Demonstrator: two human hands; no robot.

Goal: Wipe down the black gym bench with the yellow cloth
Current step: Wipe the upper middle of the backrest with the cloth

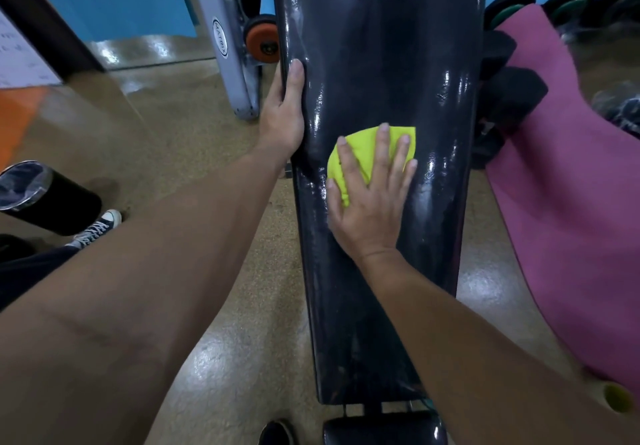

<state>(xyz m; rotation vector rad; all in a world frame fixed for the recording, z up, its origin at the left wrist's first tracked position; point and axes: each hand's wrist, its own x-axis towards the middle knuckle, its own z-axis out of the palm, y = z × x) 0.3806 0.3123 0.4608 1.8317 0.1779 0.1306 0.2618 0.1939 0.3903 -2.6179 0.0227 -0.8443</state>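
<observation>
Head view: my right hand (372,198) presses the yellow cloth (360,157) flat mid-pad on the black gym bench (381,46); my left hand (284,112) grips its edge. Wiping seems midway, far end and near end probably left.

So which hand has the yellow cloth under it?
The right hand. It lies flat on the yellow cloth, pressing it onto the bench. The left hand only grips the bench's edge.

Both forearms are bare, no sleeves visible. Left hand (282,115) and right hand (372,195) carry no gloves. Footwear: dark canvas sneaker (98,228), white laces, white toe cap.
</observation>
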